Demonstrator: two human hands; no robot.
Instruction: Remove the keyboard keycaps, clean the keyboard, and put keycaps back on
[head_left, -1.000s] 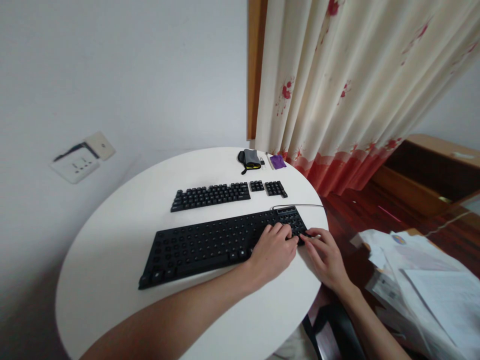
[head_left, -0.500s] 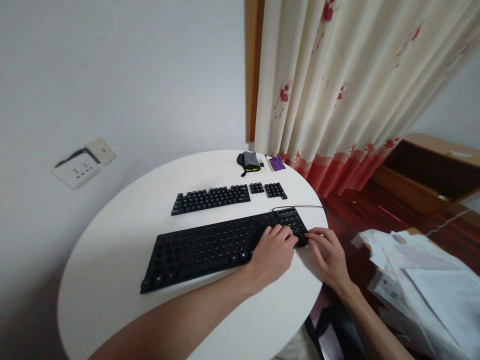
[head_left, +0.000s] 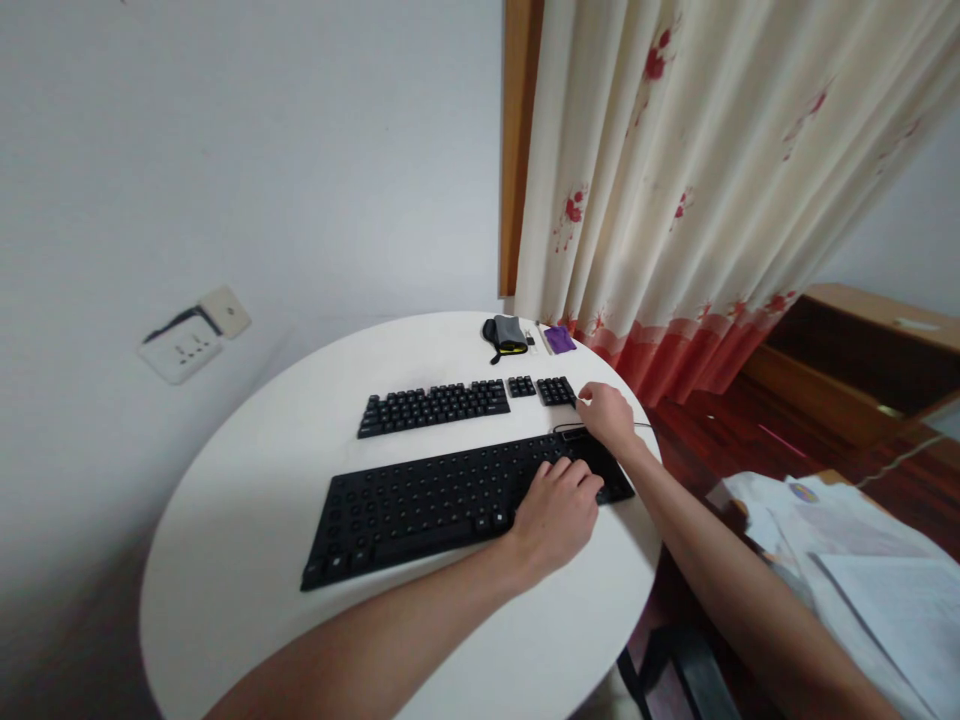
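A black keyboard (head_left: 435, 495) lies across a round white table (head_left: 247, 520). Behind it, loose black keycaps are laid out as a long block (head_left: 435, 405), a small block (head_left: 521, 386) and a numeric block (head_left: 555, 390). My left hand (head_left: 559, 510) rests on the keyboard's right part, fingers curled down onto it. My right hand (head_left: 607, 415) reaches over the keyboard's right end to the numeric block's right edge. Its fingertips are pinched together; what they hold is hidden.
A grey and black pouch (head_left: 506, 335) and a purple item (head_left: 559, 338) lie at the table's far edge. A floral curtain (head_left: 675, 200) hangs behind. A wall socket (head_left: 184, 345) is at the left. Stacked papers (head_left: 862, 560) and wooden furniture (head_left: 862, 350) are at the right.
My right hand left the keyboard's right edge and moved away from me to the numeric keycap block. My left hand stayed on the keyboard. The camera shifted slightly.
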